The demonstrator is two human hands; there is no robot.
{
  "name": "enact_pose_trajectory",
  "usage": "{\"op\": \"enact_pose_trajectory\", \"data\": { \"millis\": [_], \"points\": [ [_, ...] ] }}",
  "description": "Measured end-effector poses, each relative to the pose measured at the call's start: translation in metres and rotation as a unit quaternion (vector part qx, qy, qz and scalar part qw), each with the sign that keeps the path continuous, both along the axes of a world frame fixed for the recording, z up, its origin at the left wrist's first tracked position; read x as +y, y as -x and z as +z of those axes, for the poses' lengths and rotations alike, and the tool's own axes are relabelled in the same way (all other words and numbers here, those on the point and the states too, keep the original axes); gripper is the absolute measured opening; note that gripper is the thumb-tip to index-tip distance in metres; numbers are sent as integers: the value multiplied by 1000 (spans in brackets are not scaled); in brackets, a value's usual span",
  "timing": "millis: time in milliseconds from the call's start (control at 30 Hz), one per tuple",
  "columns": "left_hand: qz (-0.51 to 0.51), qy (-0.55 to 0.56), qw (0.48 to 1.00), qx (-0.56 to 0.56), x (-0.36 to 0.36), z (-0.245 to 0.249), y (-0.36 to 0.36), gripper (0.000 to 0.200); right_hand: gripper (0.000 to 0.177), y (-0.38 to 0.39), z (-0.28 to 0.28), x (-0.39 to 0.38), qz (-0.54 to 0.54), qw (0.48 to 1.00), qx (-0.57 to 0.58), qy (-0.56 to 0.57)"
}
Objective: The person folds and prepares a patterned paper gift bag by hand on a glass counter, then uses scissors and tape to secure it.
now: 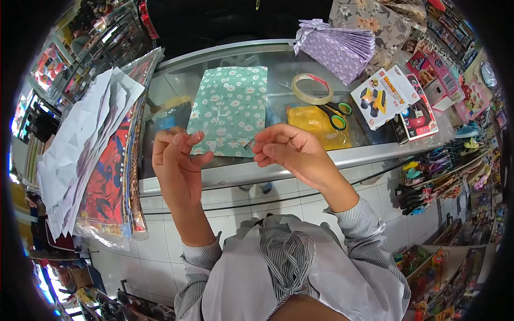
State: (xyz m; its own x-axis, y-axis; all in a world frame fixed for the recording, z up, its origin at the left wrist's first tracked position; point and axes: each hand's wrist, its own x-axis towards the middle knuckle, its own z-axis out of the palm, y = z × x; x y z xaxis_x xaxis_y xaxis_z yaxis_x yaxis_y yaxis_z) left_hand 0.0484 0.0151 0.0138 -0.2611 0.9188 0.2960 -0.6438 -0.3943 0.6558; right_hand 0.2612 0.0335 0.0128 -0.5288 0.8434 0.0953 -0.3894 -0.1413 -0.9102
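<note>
A flat green paper piece with white daisies (230, 107) lies on the glass counter, its near edge between my hands. My left hand (181, 160) is raised at its near left corner, fingers bent and spread, thumb apart, with nothing in it. At the near right corner, where a small flap is folded, my right hand (292, 155) has its fingers and thumb drawn together; I cannot tell what is between them. Right of the paper are a roll of clear tape (312, 89), scissors with black and green handles (337, 116), and a yellow plastic packet (316, 125).
A pleated purple floral paper bag with a bow (337, 49) stands at the back right, near grey floral paper (369, 27). Toy boxes (384, 97) crowd the right end. White paper sheets (80, 147) over plastic-wrapped printed packs (110, 182) overhang the left end. The metal counter edge (230, 174) runs below my hands.
</note>
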Motion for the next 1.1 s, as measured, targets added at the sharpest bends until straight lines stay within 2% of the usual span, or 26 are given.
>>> {"op": "enact_pose_trajectory", "data": {
  "millis": [167,267,367,467,567,667,767,967,1100],
  "points": [
    [35,28,998,51,1,-5,8,4,13,9,-11,3,-51,999,-1,0],
    [98,64,987,113,2,-4,12,6,13,16,-12,-1,-112,990,-57,-65],
    [118,97,965,211,2,-6,28,6,13,25,-5,-6,-172,977,-86,-97],
    [125,93,965,209,4,-4,38,10,10,33,0,-9,-196,971,-100,-87],
    [133,115,940,293,4,-2,44,9,8,41,-1,-10,-234,961,-123,-85],
    [151,134,895,397,4,-9,49,12,6,38,-13,-10,-275,922,-232,-145],
    [152,115,854,483,6,-15,51,14,9,43,-4,-15,-299,881,-337,-141],
    [168,104,832,519,15,-15,49,16,12,53,4,-14,-307,851,-387,-178],
    [150,113,825,532,18,-13,50,16,14,54,7,-9,-292,845,-418,-160]
  ]
}}
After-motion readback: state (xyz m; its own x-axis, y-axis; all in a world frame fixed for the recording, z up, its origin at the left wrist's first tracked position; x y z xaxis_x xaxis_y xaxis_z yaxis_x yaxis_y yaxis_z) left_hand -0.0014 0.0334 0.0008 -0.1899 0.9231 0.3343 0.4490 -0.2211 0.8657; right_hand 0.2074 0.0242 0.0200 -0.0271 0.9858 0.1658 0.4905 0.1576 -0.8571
